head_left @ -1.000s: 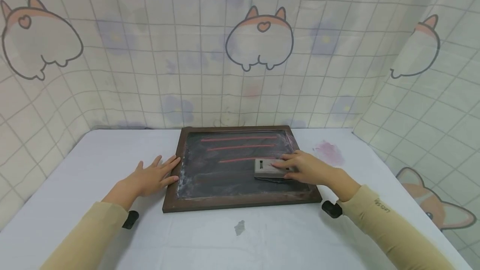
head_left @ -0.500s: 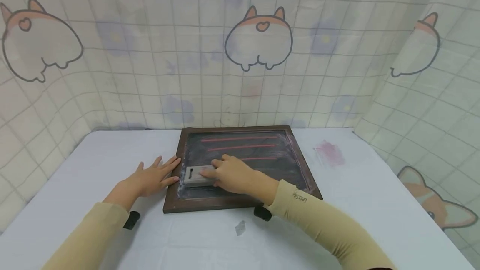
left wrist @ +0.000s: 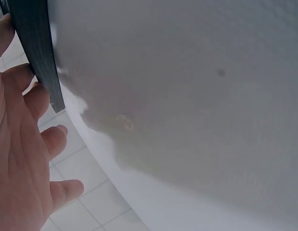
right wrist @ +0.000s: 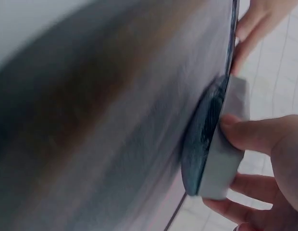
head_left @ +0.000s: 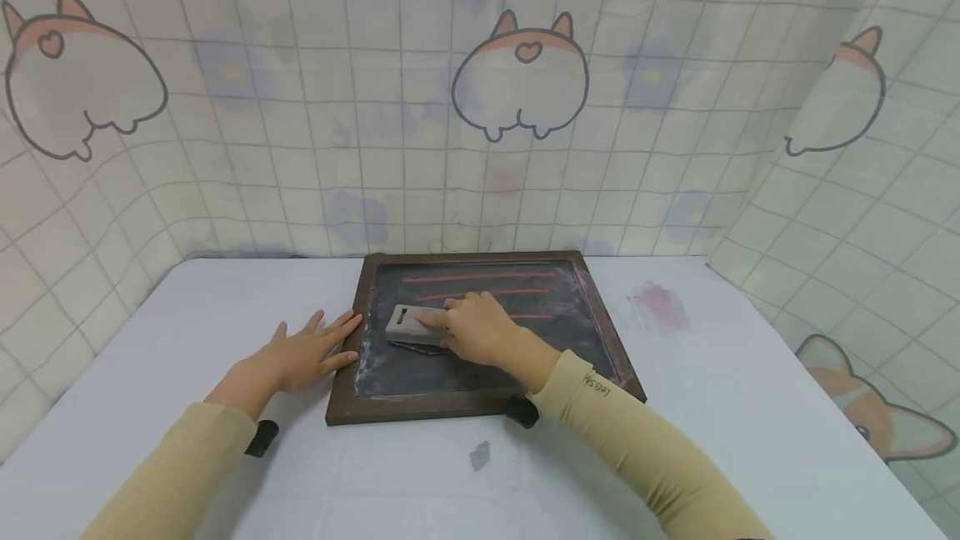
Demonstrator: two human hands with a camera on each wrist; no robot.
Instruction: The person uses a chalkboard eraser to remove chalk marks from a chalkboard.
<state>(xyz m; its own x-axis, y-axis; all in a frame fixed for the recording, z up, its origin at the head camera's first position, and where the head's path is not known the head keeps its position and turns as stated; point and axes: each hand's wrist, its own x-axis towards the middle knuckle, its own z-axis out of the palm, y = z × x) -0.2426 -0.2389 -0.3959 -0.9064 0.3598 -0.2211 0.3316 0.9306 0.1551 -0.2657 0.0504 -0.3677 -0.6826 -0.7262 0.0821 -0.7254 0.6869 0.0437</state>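
Presently I log right hand [head_left: 483, 332] gripping eraser [head_left: 411, 327], probably touching blackboard [head_left: 427, 375] (wrist view blurred); left hand [head_left: 288, 358] spread on frame [head_left: 412, 405].

Your left hand [head_left: 296, 357] blocks the blackboard [head_left: 577, 348]'s left edge; your right hand [head_left: 483, 332] and the eraser [head_left: 408, 325] fill its left and middle. You have room over its right end and the tabletop [head_left: 705, 348] beyond, up to the patterned backdrop [head_left: 412, 165].
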